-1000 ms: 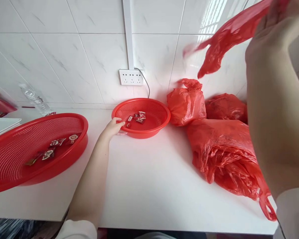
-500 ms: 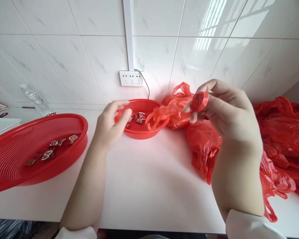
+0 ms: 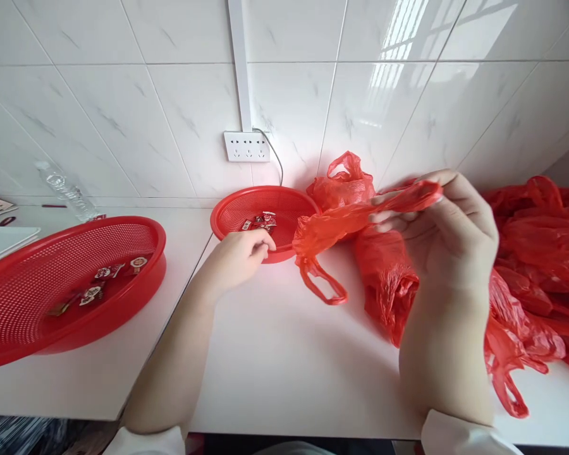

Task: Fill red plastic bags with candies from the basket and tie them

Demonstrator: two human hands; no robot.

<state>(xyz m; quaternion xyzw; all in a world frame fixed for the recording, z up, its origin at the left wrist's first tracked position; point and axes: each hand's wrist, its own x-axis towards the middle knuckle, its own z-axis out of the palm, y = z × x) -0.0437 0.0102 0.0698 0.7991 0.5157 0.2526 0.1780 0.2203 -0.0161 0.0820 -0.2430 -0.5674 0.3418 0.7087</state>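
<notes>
A thin red plastic bag [image 3: 329, 230] stretches leftward from my right hand [image 3: 448, 221], whose thumb and fingers pinch one end of it. A handle loop dangles from the bag's other end over the table. My left hand [image 3: 241, 256] is at the front rim of the small red basket [image 3: 291, 205], fingers curled together; whatever they hold, if anything, is hidden. Several small red wrapped packets [image 3: 268, 219] lie inside that basket.
At the left stands a larger red basket [image 3: 137, 237] with several packets. Behind it lies a clear bottle [image 3: 69, 189]. Stuffed red bags [image 3: 389, 278] and a heap of red bags [image 3: 545, 253] occupy the right. A socket strip [image 3: 246, 146] is on the tiled wall.
The bag has unrolled from a bunched wad into a longer strip with its loop hanging down. My right hand moved right; my left hand moved right and down, its fingers closing.
</notes>
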